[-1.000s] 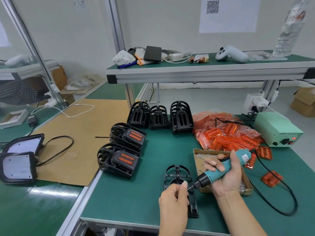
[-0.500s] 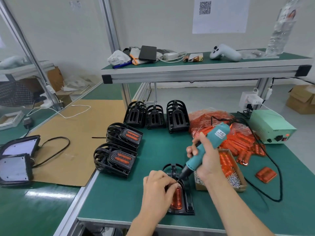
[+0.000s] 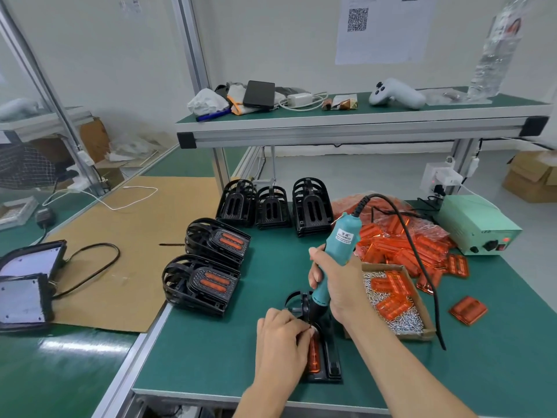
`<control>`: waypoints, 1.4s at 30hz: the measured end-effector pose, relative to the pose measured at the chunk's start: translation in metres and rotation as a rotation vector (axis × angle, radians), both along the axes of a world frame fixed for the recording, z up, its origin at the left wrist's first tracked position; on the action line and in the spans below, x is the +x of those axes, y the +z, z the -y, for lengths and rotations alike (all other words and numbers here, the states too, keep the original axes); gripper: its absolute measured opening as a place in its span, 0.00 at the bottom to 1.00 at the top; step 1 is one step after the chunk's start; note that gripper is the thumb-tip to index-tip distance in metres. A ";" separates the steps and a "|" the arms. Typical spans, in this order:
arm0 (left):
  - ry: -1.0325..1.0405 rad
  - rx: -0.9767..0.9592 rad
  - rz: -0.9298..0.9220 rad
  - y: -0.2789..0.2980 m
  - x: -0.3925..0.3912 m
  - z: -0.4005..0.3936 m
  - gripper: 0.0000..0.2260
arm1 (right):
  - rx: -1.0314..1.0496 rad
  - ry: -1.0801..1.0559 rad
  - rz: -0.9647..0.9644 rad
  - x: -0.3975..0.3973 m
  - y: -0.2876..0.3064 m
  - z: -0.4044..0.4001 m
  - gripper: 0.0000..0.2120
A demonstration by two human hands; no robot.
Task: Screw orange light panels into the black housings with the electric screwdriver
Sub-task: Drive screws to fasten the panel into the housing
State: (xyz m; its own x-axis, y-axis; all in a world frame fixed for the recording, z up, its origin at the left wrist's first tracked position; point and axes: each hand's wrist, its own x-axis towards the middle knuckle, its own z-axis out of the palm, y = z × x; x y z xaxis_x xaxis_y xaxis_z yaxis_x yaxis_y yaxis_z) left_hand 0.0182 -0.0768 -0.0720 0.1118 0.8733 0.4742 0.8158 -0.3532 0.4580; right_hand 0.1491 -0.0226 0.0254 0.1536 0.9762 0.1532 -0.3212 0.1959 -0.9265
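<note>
So far two stacks of black ribbed housings (image 3: 208,267) show orange panels fitted, three empty stacks (image 3: 274,206) wait behind, and the right hand (image 3: 334,285) grips the teal electric screwdriver (image 3: 334,254) upright over the front-edge housing (image 3: 328,357), whose orange light panel (image 3: 314,354) the left hand's (image 3: 280,342) curled fingers steady.

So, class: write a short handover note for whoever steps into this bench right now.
Right hand grips the electric screwdriver upright, tip down on the black housing.
Left hand steadies the orange panel in that housing.
Done: two stacks of finished housings.
Left: drive this screw; empty housings wait behind; loose panels and the screw box sit on the right.
</note>
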 end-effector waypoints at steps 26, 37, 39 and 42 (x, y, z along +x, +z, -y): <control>-0.033 -0.046 0.124 0.001 -0.001 -0.003 0.04 | 0.069 0.216 0.240 -0.016 -0.002 -0.006 0.16; -0.031 -0.056 0.116 -0.001 0.001 -0.003 0.05 | 0.056 0.178 0.235 -0.012 -0.007 -0.007 0.16; -0.037 -0.055 0.089 -0.002 0.000 -0.002 0.06 | 0.048 0.163 0.235 -0.010 -0.008 -0.007 0.17; -0.040 -0.030 0.037 -0.003 -0.006 0.004 0.08 | 0.043 0.153 0.223 -0.009 -0.010 -0.006 0.17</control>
